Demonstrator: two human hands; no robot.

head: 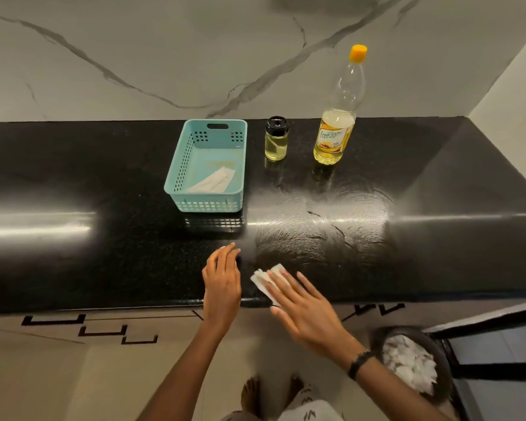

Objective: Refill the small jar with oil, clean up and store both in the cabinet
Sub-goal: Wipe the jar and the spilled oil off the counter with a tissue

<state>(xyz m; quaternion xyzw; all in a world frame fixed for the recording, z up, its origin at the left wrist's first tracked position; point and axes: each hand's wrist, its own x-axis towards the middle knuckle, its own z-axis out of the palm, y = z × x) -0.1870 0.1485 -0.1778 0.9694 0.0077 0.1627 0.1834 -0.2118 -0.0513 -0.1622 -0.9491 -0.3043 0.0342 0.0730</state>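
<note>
So the right hand (304,311) is laid flat on a folded white tissue (266,281) near the front edge of the black countertop (104,183), fingers straight and a bit spread, pressing down on it rather than gripping it. The far corner of the tissue sticks out past the fingertips, the rest is under the hand. The left hand (222,281) sits just beside it to the left, resting on the counter edge with fingers loosely bent and nothing in it. The two hands are close together but not touching. The counter right behind the tissue has a big patch of shiny swirly smears catching the light. The small jar (276,142), black lid on and yellow oil inside, stands upright toward the back of the counter, well apart from both hands and roughly straight beyond the tissue. The oil bottle (337,129) with the orange cap on is upright just to the right of the jar, partly full. Left of the jar there's a teal plastic basket (176,165) with some white paper lying in it. Down on the floor at lower right there's a dark bin (438,354) holding crumpled white tissues.
</note>
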